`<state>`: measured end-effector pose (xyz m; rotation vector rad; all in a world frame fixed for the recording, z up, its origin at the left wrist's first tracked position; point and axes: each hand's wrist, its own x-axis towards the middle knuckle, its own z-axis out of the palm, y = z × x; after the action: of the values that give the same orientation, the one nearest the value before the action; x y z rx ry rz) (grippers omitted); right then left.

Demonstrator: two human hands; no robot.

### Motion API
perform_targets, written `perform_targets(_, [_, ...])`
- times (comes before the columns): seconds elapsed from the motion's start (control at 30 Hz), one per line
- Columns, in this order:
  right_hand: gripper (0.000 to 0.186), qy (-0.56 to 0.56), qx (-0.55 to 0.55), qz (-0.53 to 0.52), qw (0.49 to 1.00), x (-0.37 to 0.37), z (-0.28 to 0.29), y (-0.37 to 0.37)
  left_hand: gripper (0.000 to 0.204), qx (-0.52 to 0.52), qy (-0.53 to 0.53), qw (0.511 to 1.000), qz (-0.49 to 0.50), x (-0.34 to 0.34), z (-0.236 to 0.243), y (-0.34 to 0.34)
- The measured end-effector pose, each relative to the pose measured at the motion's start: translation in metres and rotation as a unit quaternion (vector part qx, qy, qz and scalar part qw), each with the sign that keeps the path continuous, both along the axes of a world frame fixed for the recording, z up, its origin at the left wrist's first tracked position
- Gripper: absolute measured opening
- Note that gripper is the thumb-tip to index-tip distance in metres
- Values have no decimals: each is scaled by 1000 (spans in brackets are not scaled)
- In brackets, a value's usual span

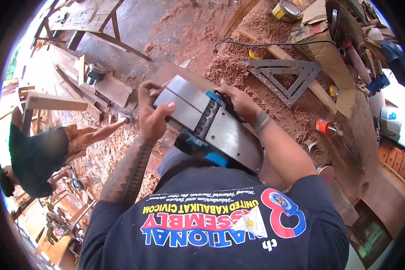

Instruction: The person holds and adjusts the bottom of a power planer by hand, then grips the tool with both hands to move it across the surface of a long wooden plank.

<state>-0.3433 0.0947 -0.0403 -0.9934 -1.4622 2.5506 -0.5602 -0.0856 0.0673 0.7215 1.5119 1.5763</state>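
Observation:
An electric hand planer (231,135) with a teal body is turned sole up in front of my chest. Its two bare metal sole plates face me, and the dark cutter drum (207,118) shows in the gap between them. My left hand (154,112) grips the front plate, thumb on top and fingers around the far edge. On the opposite side, my right hand (242,102) holds the planer's body near the drum; some of its fingertips are hidden behind the tool. A wooden board (180,72) lies beneath and beyond the planer.
Wood shavings (198,27) cover much of the ground. To the right lie a triangular metal square (267,74), a long timber strip (321,95) and an orange-labelled bottle (325,127). A black cord (274,44) crosses above. Another person (40,155) bends at the left, near a wooden table (87,20).

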Motion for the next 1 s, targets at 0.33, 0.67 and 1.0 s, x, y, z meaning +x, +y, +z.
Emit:
perform_targets(0.33, [52, 63, 79, -22, 995, 24, 96, -8, 55, 106, -155, 982, -33, -8, -22, 2])
perform_targets(0.67, [36, 59, 38, -76, 995, 16, 110, -20, 53, 58, -139, 988, -17, -13, -22, -9])
perform_targets(1.0, [45, 67, 275, -33, 959, 19, 90, -12, 55, 57, -120, 991, -30, -24, -31, 0])
